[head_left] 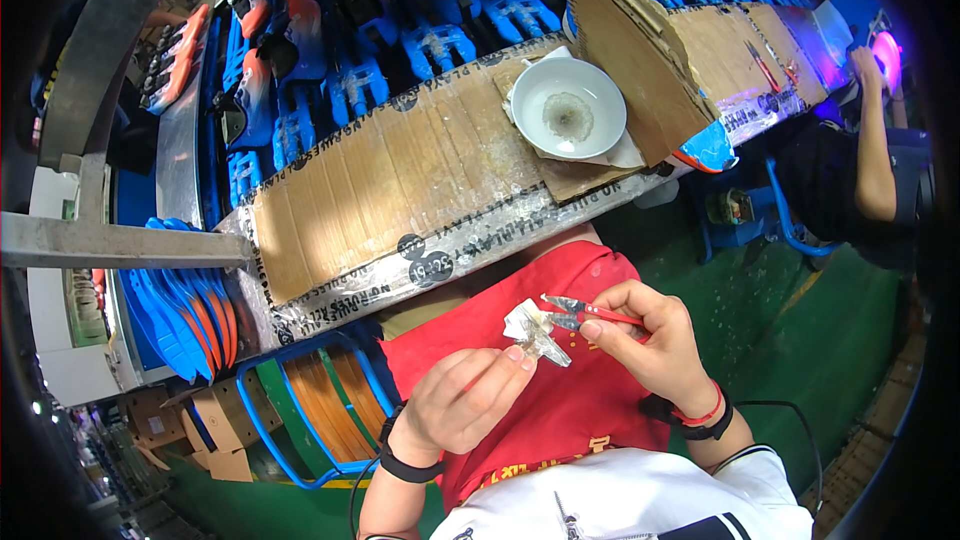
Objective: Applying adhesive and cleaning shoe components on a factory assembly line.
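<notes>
My left hand (465,395) pinches a crumpled bit of whitish, partly clear film or tape (533,328) between thumb and fingertips, above my red apron (560,390). From the right, my right hand (655,335) grips a pair of small red-handled snips (612,314). Their two metal blades stand apart and point left, right beside the crumpled film. I cannot tell whether they touch it. A white bowl (568,108) with a greyish residue at its bottom sits on the bench beyond my hands.
The bench has a cardboard cover (390,190) and a taped front edge. An upright cardboard flap (635,60) stands beside the bowl. Blue and orange plastic parts (350,30) crowd the back. A metal bar (130,245) juts in at left. Another person's arm (875,145) is at far right.
</notes>
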